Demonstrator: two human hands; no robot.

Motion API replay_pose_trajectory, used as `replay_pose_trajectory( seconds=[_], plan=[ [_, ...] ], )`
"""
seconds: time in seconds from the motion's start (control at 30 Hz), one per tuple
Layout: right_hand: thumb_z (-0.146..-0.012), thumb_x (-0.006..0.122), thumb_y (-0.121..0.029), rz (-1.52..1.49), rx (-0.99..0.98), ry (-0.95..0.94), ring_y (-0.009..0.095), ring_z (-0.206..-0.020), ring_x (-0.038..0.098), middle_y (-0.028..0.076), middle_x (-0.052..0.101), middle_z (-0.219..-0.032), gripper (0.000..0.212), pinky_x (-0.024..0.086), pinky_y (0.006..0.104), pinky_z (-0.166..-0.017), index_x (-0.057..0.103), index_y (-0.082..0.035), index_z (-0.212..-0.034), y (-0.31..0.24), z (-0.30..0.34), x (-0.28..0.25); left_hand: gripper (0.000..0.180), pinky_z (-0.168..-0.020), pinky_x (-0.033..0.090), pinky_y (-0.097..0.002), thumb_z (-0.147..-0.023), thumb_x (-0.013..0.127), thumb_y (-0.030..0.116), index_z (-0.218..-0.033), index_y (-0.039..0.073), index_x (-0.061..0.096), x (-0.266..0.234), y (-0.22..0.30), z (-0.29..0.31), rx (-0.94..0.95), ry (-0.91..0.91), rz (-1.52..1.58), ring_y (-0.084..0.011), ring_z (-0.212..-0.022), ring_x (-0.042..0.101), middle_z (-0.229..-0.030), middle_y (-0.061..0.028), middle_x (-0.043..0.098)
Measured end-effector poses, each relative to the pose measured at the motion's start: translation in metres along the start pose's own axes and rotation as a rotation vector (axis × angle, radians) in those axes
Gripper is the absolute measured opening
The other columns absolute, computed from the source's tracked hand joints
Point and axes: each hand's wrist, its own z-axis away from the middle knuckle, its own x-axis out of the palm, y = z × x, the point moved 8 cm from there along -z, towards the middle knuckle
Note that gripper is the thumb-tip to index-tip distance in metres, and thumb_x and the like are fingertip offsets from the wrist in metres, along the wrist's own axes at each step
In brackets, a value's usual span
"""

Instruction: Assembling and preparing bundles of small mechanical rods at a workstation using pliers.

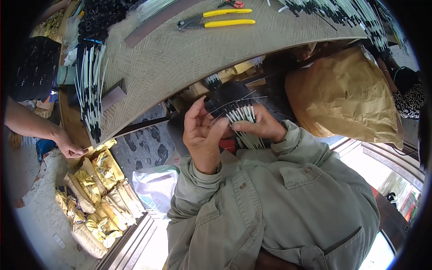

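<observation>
In front of my chest, my right hand [263,123] grips a fanned bundle of thin pale rods with black sections [240,113], its thumb laid across them. My left hand [203,137] is curled at the bundle's left side, its thumb reaching toward the rods. A short black cylinder [210,104] shows by the left fingertips, and whether they hold it is unclear. Several thin strands stick out sideways across the top of the bundle. What sits between the left thumb and fingers is hidden.
Yellow-handled cutters [218,20] lie on the table [175,54], beside a red-handled tool [234,4]. More rods [91,90] stand at its left corner. A large brown paper sack [342,92] is at right. Gold-wrapped packs [96,202] sit lower left, near another person's hand [71,146].
</observation>
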Motion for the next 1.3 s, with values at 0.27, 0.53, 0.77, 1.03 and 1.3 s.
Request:
replay_pose_trajectory(
  seconds=[0.27, 0.53, 0.77, 1.03, 1.3],
  plan=[
    [-0.087, 0.058, -0.014, 0.092, -0.03, 0.023, 0.016, -0.085, 0.062, 0.01, 0.064, -0.091, 0.026, 0.051, 0.03, -0.077, 0.054, 0.002, -0.107, -0.003, -0.001, -0.002, 0.045, -0.071, 0.05, -0.0211, -0.078, 0.059, -0.009, -0.12, -0.004, 0.046, -0.004, 0.004, 0.002, 0.03, 0.075, -0.135, -0.0117, -0.086, 0.057, -0.103, -0.0103, 0.058],
    [-0.085, 0.059, -0.011, 0.058, -0.014, 0.047, 0.01, -0.083, 0.056, 0.004, 0.062, -0.091, 0.022, 0.047, 0.0261, -0.074, 0.056, 0.0, -0.104, -0.003, 0.002, 0.0, 0.044, -0.067, 0.051, -0.0205, -0.08, 0.057, -0.008, -0.122, -0.003, 0.045, 0.002, 0.008, 0.007, 0.005, 0.036, -0.216, -0.0108, -0.086, 0.058, -0.104, -0.0095, 0.057],
    [-0.084, 0.061, -0.012, 0.072, -0.043, 0.078, 0.005, -0.081, 0.051, -0.001, 0.061, -0.09, 0.02, 0.044, 0.0229, -0.071, 0.058, -0.001, -0.101, -0.006, 0.003, 0.0, 0.046, -0.08, 0.048, -0.0249, -0.076, 0.059, -0.011, -0.12, -0.002, 0.044, 0.011, 0.007, 0.007, 0.035, -0.011, 0.002, -0.0133, -0.09, 0.057, -0.11, -0.0113, 0.054],
    [-0.085, 0.06, -0.012, -0.001, -0.012, 0.039, 0.005, -0.077, 0.049, -0.003, 0.058, -0.084, 0.018, 0.043, 0.0227, -0.068, 0.057, -0.001, -0.099, -0.008, 0.006, 0.007, 0.041, -0.078, 0.047, -0.0226, -0.076, 0.061, -0.01, -0.115, -0.003, 0.048, 0.004, 0.008, 0.012, 0.066, 0.127, -0.088, -0.0127, -0.09, 0.057, -0.108, -0.0102, 0.056],
    [-0.086, 0.058, -0.01, 0.008, -0.001, 0.039, 0.005, -0.08, 0.048, -0.003, 0.057, -0.088, 0.019, 0.042, 0.0233, -0.07, 0.056, -0.001, -0.101, -0.006, 0.008, 0.008, 0.032, -0.075, 0.043, -0.0182, -0.083, 0.057, -0.002, -0.114, -0.006, 0.052, 0.008, 0.009, 0.012, 0.064, 0.107, -0.154, -0.0086, -0.086, 0.055, -0.103, -0.0053, 0.056]
  ],
)
